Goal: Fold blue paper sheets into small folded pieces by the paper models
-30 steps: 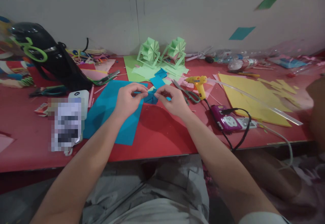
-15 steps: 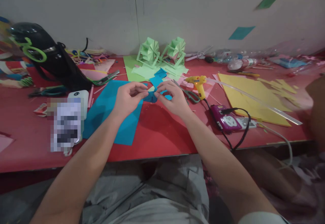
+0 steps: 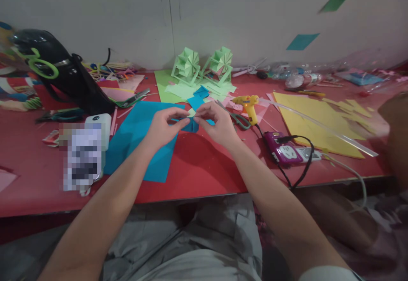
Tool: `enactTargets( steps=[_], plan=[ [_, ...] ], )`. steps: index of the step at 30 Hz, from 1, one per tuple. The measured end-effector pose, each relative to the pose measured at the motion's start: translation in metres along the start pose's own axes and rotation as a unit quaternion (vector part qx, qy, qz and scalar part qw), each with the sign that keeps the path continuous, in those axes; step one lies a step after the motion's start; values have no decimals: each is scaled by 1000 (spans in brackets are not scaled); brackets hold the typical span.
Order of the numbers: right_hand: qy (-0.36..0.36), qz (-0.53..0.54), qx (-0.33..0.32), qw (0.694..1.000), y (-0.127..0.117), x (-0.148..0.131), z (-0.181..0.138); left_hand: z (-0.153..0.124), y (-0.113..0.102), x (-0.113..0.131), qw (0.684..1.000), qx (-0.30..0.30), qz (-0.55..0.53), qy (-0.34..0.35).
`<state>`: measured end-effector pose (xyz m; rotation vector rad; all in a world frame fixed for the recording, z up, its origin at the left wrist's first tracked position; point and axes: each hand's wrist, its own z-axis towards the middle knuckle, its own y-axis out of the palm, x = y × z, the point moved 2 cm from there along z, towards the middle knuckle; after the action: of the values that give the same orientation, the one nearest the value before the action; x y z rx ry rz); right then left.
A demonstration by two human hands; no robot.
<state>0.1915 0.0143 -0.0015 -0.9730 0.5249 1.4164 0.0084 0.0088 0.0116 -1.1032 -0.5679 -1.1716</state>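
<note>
Between my two hands is a small folded piece of blue paper [image 3: 190, 125]. My left hand [image 3: 168, 124] pinches its left side with thumb and fingertips. From the other side, my right hand [image 3: 216, 120] pinches it too, the fingertips of both hands nearly meeting. Part of the paper is hidden behind my fingers. A large blue sheet [image 3: 156, 162] lies flat beneath and left of my left hand. Just beyond my hands are more small blue paper pieces [image 3: 196, 101]. Two light green folded paper models [image 3: 188, 66] stand on a green sheet [image 3: 162, 89] near the wall.
A yellow glue gun [image 3: 250, 107] and scissors [image 3: 240, 121] lie right of my hands. Further right are a purple power strip [image 3: 282, 151] with cables and yellow sheets [image 3: 318, 132]. A black bottle [image 3: 73, 77] and a white device [image 3: 106, 130] are at left. Another person's arm shows at far right.
My left hand has shifted slightly right, closer to my right hand. The small blue paper is turned a little and sits slightly lower. The things on the table stay put.
</note>
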Motion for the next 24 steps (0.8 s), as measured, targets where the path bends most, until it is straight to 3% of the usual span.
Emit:
enactTargets(
  steps=[8,13,18,24],
  plan=[
    [-28,-57,-28,998,1,-5,0,1,-5,-3,998,24,54,31],
    [-26,-106,-23,994,-1,-3,0,-1,-4,3,992,1,90,88],
    [29,-50,-40,998,1,2,-4,-1,-3,3,984,-11,115,135],
    [51,24,-13,998,2,-4,-1,-1,-4,5,990,-2,81,118]
  ],
)
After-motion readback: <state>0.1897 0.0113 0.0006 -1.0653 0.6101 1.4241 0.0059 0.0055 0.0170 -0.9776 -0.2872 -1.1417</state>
